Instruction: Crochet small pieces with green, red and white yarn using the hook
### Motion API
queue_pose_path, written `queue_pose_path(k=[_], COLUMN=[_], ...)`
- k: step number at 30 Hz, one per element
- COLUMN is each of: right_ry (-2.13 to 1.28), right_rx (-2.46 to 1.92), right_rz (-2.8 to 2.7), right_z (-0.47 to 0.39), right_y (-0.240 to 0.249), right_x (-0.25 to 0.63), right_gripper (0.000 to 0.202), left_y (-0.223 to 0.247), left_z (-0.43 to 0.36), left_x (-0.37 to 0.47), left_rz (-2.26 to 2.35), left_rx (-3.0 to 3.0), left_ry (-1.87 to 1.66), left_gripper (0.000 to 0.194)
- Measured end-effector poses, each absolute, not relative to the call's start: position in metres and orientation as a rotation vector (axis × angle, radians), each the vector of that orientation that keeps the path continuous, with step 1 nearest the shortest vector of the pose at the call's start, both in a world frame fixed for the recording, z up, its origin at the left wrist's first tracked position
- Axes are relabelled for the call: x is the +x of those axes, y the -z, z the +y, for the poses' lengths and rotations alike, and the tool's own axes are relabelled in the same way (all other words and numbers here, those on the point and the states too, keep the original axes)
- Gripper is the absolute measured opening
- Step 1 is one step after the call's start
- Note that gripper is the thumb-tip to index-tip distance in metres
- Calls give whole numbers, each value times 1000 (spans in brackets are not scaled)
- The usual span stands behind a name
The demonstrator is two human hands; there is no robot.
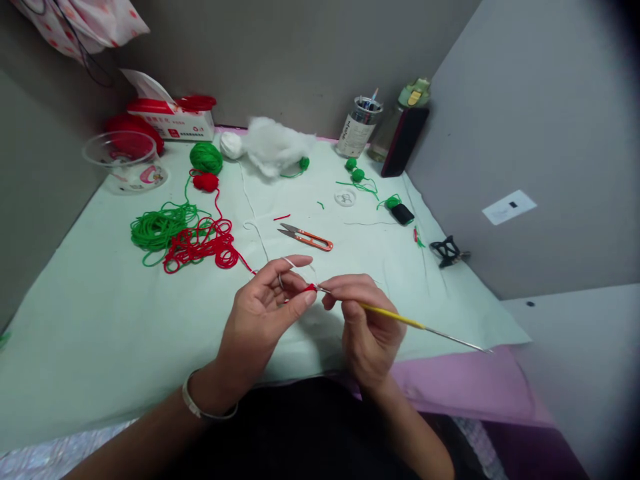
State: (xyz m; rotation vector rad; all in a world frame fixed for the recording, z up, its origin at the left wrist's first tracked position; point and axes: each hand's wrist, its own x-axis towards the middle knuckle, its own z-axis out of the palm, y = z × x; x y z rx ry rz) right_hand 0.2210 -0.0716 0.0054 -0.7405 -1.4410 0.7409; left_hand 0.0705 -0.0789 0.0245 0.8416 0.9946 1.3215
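Observation:
Between the thumb and fingers of my left hand (265,300) is pinched a small red crochet piece (311,288). White yarn (289,261) passes over its raised index finger. My right hand (367,320) grips a crochet hook (395,315) with a yellow handle and metal ends. The hook's working tip meets the red piece, and its other end points out to the right. Red yarn (245,262) runs from a loose red heap (200,247) toward my left hand. Just beyond the hands lie orange-handled thread snips (310,239).
Green yarn (155,230) lies at left near a green ball (206,158) and a plastic tub (125,177). White stuffing (275,147) sits at the back. A pen tin (357,130), a bottle (393,130) and a black clip-like stand (449,252) are at right.

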Motion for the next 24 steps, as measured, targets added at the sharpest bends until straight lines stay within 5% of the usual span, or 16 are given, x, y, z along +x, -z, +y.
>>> queue_pose_path(k=[9,15,24], right_ry=[-661,-900,-1099], right_rx=[-782,-754,-682], right_rz=[-1512,-1339,-1270], right_z=[-74,-66,-65], right_y=[-3,-4,-1], right_x=[221,224,230], right_gripper=[26,18,16], left_y=[-18,-20,-35], left_z=[-81,-80,-71], left_x=[72,61,52], left_rz=[924,1126,928], left_rx=[784,1136,1494], left_ry=[-1227,-1243,-971], left_gripper=[43,27,59])
